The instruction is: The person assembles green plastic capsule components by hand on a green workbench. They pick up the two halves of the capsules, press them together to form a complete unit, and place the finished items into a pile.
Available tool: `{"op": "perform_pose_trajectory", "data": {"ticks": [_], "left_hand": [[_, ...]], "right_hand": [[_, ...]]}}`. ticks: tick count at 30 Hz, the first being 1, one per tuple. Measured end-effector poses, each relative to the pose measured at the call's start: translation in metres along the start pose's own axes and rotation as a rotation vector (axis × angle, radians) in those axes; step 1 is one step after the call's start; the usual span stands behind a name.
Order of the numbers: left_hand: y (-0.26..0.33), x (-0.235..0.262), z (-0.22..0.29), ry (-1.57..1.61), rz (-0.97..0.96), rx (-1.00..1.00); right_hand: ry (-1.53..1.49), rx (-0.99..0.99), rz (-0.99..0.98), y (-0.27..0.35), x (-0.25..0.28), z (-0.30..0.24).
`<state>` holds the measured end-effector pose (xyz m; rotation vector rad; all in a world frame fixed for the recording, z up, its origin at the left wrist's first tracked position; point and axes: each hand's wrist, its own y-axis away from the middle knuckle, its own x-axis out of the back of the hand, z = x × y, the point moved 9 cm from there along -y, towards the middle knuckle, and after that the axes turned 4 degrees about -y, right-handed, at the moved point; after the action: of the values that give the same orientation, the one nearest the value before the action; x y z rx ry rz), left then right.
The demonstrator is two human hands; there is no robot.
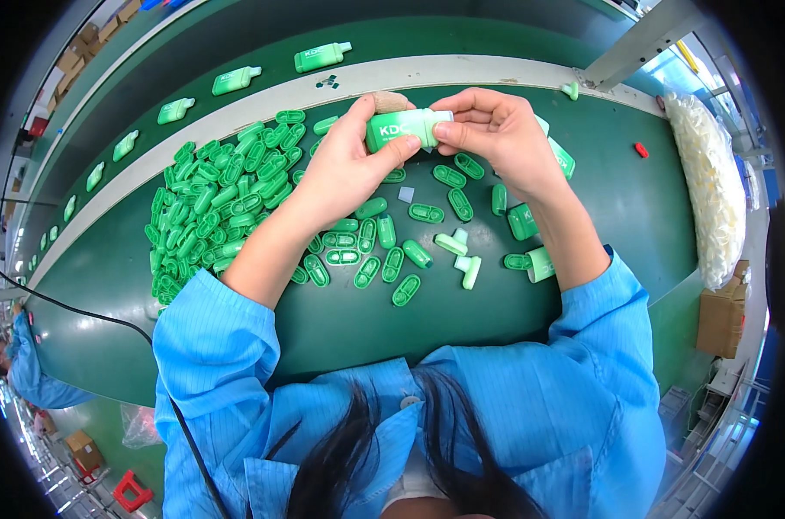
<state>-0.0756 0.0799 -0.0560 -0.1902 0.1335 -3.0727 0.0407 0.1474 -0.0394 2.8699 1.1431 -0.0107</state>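
Note:
Above the workbench (496, 320), my left hand (345, 164) grips the body of a green vape device (398, 127), its thumb across the front. A tan covering (391, 102) wraps one of its fingers. My right hand (509, 143) pinches the pale mouthpiece end of the same device. Below the hands lie several loose green oval caps (426, 213) and two pale green mouthpieces (450, 243) close together. Under my left forearm a large heap of green caps (211, 195) spreads to the left. More green bodies (522, 221) lie beside my right forearm, which partly hides others.
Beyond a pale rail (444, 71), several vape devices (321, 56) lie in a row on a green belt. A bulging clear bag of whitish pieces (707, 190) stands at the right edge. A small red piece (641, 150) lies nearby. Another person (38, 368) sits far left.

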Motion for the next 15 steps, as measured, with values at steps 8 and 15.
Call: {"op": "perform_pose_trajectory", "data": {"ticks": [8, 15], "left_hand": [[0.005, -0.005, 0.012, -0.092, 0.026, -0.128], [0.014, -0.008, 0.012, -0.106, 0.107, -0.113]], "right_hand": [[0.057, 0.017, -0.003, 0.005, -0.001, -0.003], [0.118, 0.133, 0.085, 0.012, -0.003, -0.008]]}}
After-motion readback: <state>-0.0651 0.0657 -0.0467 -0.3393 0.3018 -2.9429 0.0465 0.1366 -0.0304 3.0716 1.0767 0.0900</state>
